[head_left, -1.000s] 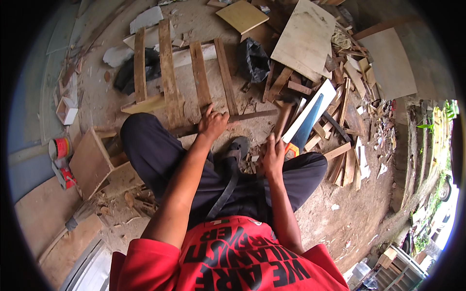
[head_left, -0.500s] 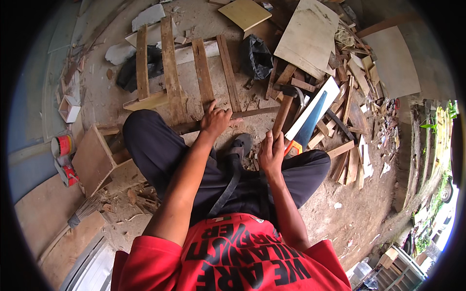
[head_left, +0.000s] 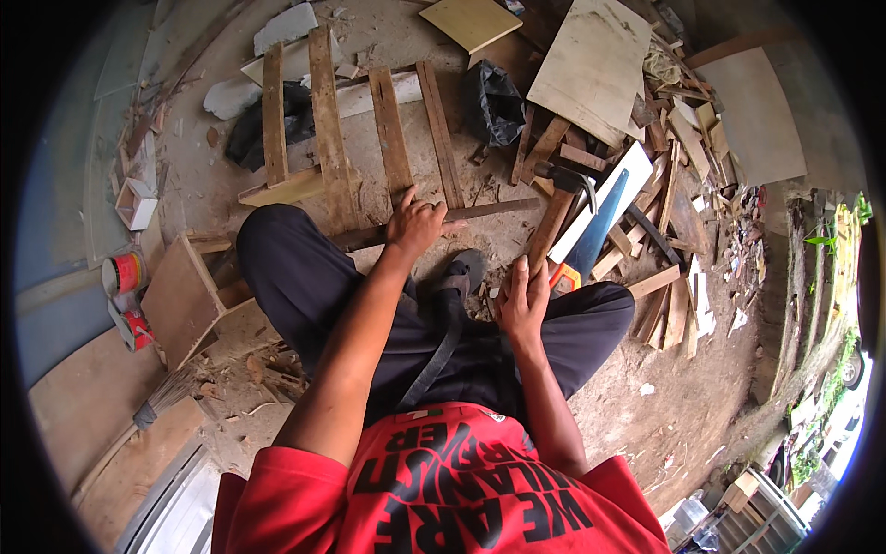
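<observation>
In my right hand (head_left: 523, 300) is the wooden handle of a claw hammer (head_left: 552, 223), its dark head raised toward the far side. My left hand (head_left: 415, 224) is closed over a dark wooden crosspiece (head_left: 494, 210), where the near end of an upright wooden slat (head_left: 389, 129) meets it. One finger of that hand touches the slat. Several such slats form a ladder-like frame, with a longer slat (head_left: 326, 120) to the left. Any nail under my left fingers is hidden. Just right of the hammer lies a handsaw (head_left: 595, 231) with a blue blade and orange handle.
Scrap wood (head_left: 678, 305) is piled on the right, below a large pale board (head_left: 591, 69). A black plastic bag (head_left: 498, 103) sits beyond the frame. At left are a wooden box (head_left: 180, 300) and red-labelled cans (head_left: 123, 275). My sandalled foot (head_left: 464, 270) is between my hands.
The hammer head has tipped slightly to the right, and my right hand has shifted a little with it. My left hand stays at the same joint of the frame.
</observation>
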Demonstrator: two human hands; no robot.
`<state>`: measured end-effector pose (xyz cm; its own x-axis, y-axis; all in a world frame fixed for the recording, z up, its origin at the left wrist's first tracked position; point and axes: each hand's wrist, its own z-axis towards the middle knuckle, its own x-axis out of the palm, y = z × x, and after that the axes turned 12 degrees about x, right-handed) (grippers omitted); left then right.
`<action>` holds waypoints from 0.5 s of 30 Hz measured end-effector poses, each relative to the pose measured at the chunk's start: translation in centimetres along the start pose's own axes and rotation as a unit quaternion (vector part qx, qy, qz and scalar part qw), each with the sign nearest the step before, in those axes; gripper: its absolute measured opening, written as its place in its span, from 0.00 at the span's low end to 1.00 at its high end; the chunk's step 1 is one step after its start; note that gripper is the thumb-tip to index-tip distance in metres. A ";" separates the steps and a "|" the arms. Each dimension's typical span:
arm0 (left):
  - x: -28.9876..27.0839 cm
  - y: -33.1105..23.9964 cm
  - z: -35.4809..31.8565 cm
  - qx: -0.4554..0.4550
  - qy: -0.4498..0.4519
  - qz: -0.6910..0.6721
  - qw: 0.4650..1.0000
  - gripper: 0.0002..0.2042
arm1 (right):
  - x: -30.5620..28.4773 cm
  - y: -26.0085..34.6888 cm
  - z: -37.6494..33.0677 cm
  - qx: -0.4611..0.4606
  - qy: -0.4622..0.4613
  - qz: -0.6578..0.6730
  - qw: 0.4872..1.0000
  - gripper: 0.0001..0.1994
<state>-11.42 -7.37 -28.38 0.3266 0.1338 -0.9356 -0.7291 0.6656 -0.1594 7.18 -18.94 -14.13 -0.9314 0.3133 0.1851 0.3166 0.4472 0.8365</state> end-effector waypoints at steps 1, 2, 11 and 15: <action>-0.2 -0.1 0.1 -0.002 0.008 0.002 1.000 0.30 | 0.2 0.3 -0.2 -0.009 0.001 -0.004 1.000 0.09; -0.3 -0.1 0.1 -0.004 0.016 0.005 1.000 0.29 | 0.5 0.7 -0.3 -0.019 0.008 -0.007 1.000 0.08; -0.7 -0.3 0.1 -0.018 0.075 -0.008 0.997 0.31 | 2.3 5.4 -0.5 -0.186 0.026 0.001 0.982 0.15; -1.0 -0.4 0.3 -0.010 0.060 0.003 0.998 0.30 | -0.5 -1.5 2.4 -0.117 0.017 -0.084 0.989 0.14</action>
<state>-11.26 -7.61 -27.32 0.2496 0.0485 -0.9671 -0.7426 0.6506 -0.1590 7.58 -17.72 -16.73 -0.9742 0.2209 0.0469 0.1099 0.2828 0.9529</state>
